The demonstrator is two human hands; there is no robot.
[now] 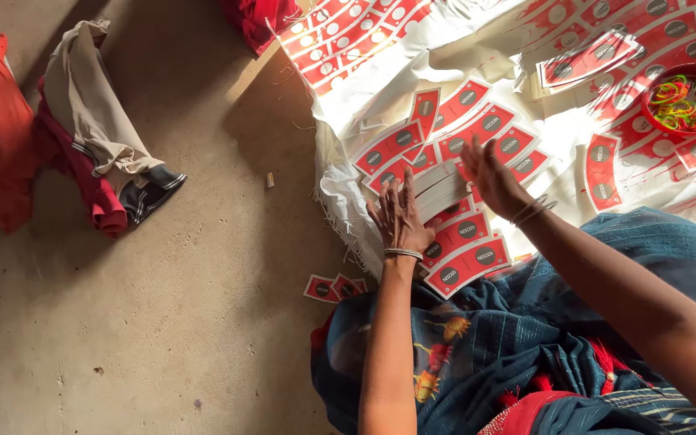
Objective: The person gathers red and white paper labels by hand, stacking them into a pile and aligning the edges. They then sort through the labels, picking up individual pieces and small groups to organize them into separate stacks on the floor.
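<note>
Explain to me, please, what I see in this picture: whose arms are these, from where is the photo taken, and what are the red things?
There is one picture, taken by a camera worn on a person's head, looking down. The two bare arms belong to that person, who sits on the floor.

The left hand and the right hand press on either side of a stack of cards, as if squaring it. Whether the fingers grip it firmly is hard to tell.

Around the stack lie many loose red cut-out cards with curved edges, spread over a white cloth. A few cards lie on the bare concrete floor.

At the upper right stands a red bowl filled with coloured rubber bands. At the left lies a heap of clothes, red and beige.
</note>
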